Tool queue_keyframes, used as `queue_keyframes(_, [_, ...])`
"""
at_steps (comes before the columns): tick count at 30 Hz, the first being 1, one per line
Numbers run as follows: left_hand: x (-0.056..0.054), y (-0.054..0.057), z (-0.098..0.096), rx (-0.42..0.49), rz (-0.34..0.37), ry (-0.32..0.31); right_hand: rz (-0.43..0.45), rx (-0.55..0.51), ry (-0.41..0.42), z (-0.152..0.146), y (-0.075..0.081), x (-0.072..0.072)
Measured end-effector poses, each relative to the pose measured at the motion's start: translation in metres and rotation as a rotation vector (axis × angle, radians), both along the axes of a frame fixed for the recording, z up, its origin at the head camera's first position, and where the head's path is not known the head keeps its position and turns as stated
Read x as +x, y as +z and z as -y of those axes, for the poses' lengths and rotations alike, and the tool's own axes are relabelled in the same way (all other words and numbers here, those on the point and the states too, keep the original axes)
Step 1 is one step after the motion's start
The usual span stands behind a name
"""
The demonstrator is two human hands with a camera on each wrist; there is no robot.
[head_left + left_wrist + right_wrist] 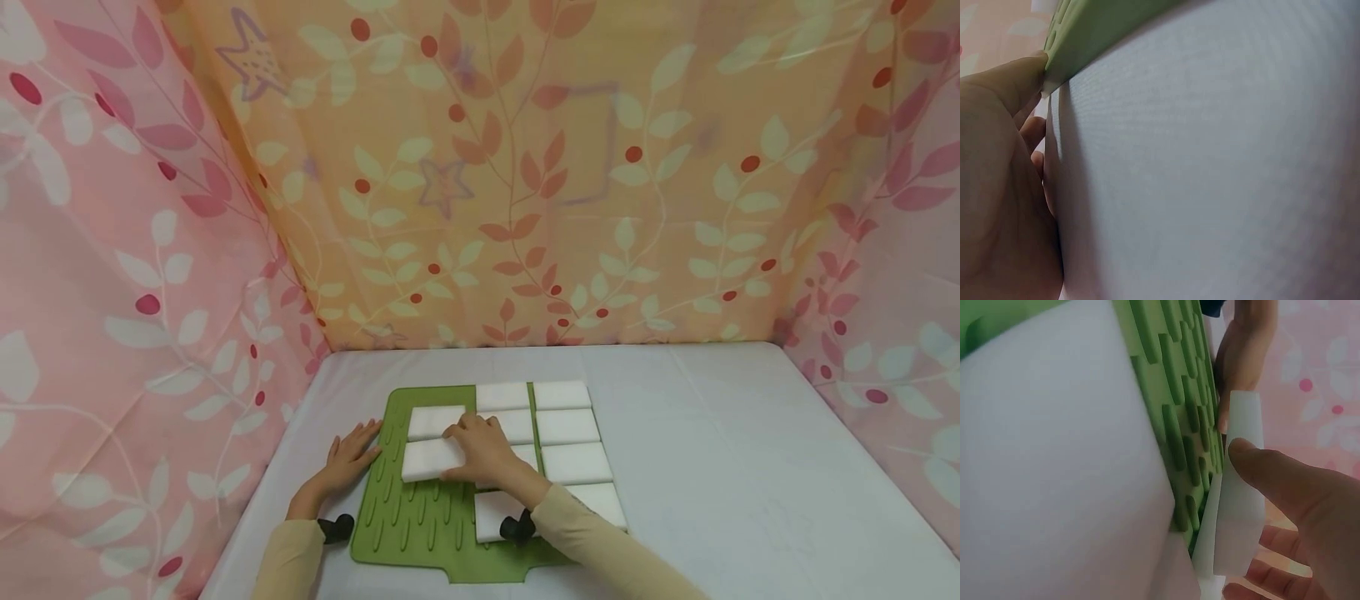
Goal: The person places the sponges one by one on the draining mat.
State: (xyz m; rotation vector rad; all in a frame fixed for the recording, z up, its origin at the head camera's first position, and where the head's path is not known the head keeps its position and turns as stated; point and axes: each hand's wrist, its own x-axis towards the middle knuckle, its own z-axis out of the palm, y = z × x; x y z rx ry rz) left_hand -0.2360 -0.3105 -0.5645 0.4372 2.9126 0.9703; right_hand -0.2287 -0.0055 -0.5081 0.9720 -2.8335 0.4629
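Observation:
My right hand (487, 450) pinches a white rectangular sponge block (429, 461) between thumb and fingers over the green ridged mat (401, 508). In the right wrist view the held block stands on edge, its thumb (1242, 453) on the near face. Just behind it, another white block (435, 421) lies on the mat. My left hand (347, 458) lies flat beside the mat's left edge, fingers stretched forward. In the left wrist view its thumb (1019, 75) touches the mat's edge.
White blocks stand in two columns on the mat's right side, including a far block (562, 395) and a near block (491, 517) partly behind the right wrist. A white cloth (720, 467) covers the table. Patterned curtains (525, 167) enclose the back and sides.

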Motion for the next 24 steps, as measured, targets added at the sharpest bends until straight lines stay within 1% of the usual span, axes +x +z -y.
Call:
queue_keyframes(4, [0.000, 0.001, 0.001, 0.010, 0.024, -0.007, -0.009, 0.030, -0.020, 0.006, -0.001, 0.003])
queue_keyframes(7, [-0.001, 0.001, 0.001, 0.011, 0.036, -0.004, -0.025, 0.074, -0.036, 0.010, -0.001, 0.005])
queue_keyframes(15, [-0.002, 0.001, 0.000, -0.008, 0.019, -0.003, -0.073, 0.147, -0.062, 0.018, -0.004, 0.008])
queue_keyframes(21, [0.001, 0.003, -0.001, 0.012, 0.009, -0.001, -0.094, 0.150, -0.063, 0.018, -0.003, 0.013])
queue_keyframes(24, [0.002, 0.002, -0.001, 0.008, -0.014, 0.000, -0.087, 0.151, -0.050, 0.017, -0.001, 0.016])
